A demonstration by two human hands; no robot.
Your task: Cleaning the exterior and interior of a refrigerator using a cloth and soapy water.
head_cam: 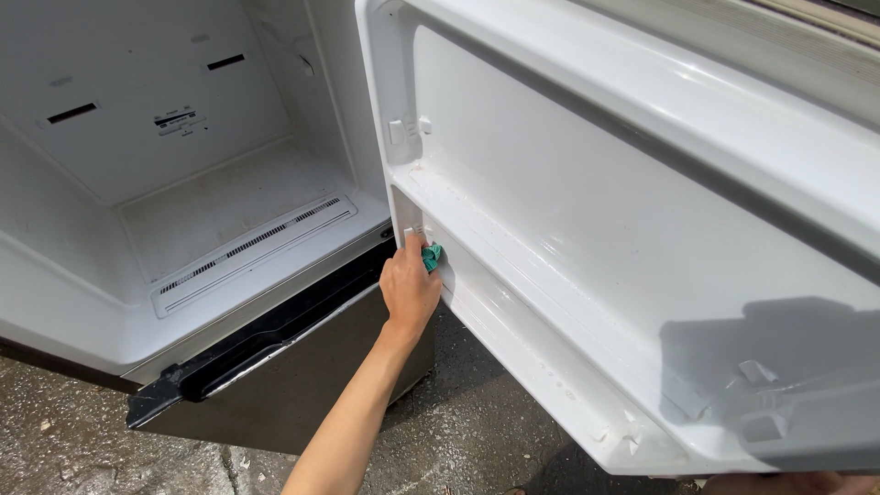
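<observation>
A long slotted vent grille (252, 243) runs slantwise along the front lip of the white fridge compartment (55, 229). Just behind the grille lies the compartment's grubby, stained floor panel (211, 202). Further behind and above it rises the back wall (128, 37), bearing two dark slots (71, 113) with a small printed label (179, 120) between them. Below the grille, a black seal strip (266, 332) edges the top of a dark grey lower front panel (284, 385). Lower still, well under the grille, is rough, speckled concrete ground (73, 440).

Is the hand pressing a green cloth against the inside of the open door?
Yes, the left hand holds a green cloth against the door's inner liner.
</observation>
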